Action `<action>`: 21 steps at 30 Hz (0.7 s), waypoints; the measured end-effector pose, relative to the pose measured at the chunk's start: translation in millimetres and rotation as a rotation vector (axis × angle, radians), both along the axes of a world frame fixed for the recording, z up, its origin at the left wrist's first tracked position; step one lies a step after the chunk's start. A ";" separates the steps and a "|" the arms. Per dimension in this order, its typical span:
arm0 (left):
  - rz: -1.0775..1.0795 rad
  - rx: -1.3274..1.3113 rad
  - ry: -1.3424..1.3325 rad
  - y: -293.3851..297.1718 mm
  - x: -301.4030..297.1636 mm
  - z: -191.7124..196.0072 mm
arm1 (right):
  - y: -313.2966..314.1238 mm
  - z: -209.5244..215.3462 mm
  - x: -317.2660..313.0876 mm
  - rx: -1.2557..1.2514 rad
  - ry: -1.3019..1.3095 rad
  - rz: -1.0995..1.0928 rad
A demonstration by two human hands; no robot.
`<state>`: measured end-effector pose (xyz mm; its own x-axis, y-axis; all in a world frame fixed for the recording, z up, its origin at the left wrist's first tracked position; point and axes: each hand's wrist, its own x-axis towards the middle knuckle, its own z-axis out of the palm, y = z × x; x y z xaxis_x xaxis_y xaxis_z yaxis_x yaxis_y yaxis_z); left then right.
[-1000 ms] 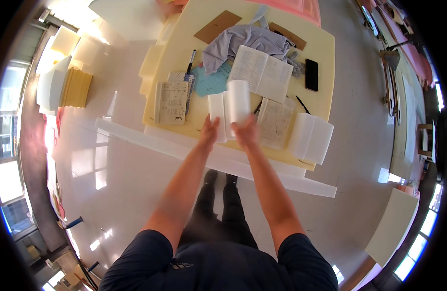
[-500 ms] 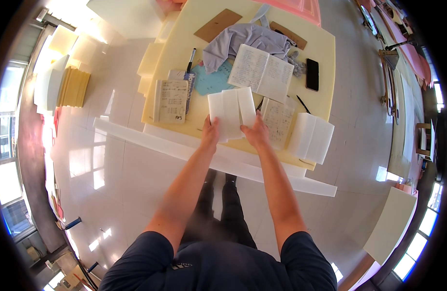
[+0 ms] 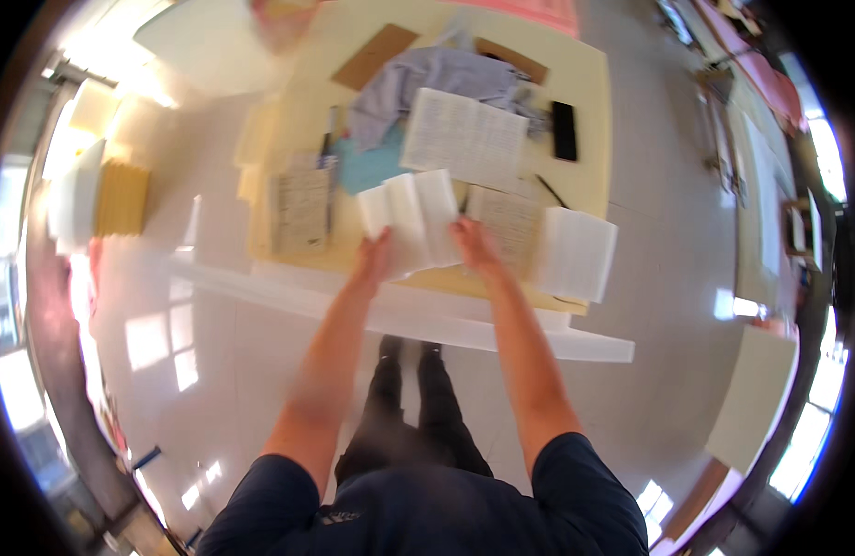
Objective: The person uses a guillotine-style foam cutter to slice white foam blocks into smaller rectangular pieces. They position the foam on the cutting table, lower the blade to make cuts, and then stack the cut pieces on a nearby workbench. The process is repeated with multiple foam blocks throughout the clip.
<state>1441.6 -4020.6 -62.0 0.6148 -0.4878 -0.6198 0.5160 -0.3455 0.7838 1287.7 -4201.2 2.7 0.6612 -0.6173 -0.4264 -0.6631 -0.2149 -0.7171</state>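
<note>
Over the near part of the pale yellow table, a folded white foam-like sheet (image 3: 407, 222) with upright panels is held between both hands. My left hand (image 3: 375, 255) grips its left edge, while my right hand (image 3: 475, 243) is closed on its right edge. To the right lies a similar white sheet (image 3: 576, 255) with a fold down it. Beyond the held sheet is an open notebook (image 3: 466, 137) with handwriting. A written page (image 3: 503, 222) lies by my right hand, and a small notebook (image 3: 300, 211) lies left of my left hand. Motion blur softens the details.
Long white strips (image 3: 427, 320) run along the table's (image 3: 589, 83) near edge. On it are a black phone (image 3: 563, 132), a pen (image 3: 551, 191), a marker (image 3: 329, 132), grey cloth (image 3: 399, 88), blue paper (image 3: 370, 167) and brown boards (image 3: 375, 56). Yellow blocks (image 3: 121, 196) stand at left.
My view has shifted, so the table appears farther left. Both hands still hold the white sheet, whose panels now look more tilted and the gap between them narrower.
</note>
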 end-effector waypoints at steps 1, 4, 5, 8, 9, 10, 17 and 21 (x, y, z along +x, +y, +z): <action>-0.010 -0.067 0.048 -7.4 -2.7 12.5 | -1.7 -14.5 -4.8 -0.028 -0.007 -0.018; -0.032 -0.057 0.045 -7.0 -5.4 31.4 | 3.7 -23.6 -6.4 -0.101 -0.057 -0.050; -0.031 -0.020 0.008 -5.7 -3.0 32.8 | 12.2 -25.4 -4.0 -0.198 -0.074 -0.049; -0.080 0.069 -0.083 -11.0 -3.0 33.4 | 18.5 -27.0 -2.2 -0.202 -0.047 -0.063; -0.090 0.066 -0.097 -11.3 -3.3 34.3 | 19.9 -27.0 1.3 -0.154 -0.028 -0.067; -0.096 0.063 -0.110 -11.9 -5.1 34.7 | 20.3 -26.9 3.8 -0.068 -0.084 -0.087; -0.171 0.128 -0.214 -13.8 -2.8 46.2 | 24.6 -56.0 11.8 0.183 -0.372 -0.254; -0.142 0.138 -0.125 -15.8 -4.1 62.7 | 24.1 -14.8 6.8 -0.090 -0.062 -0.167</action>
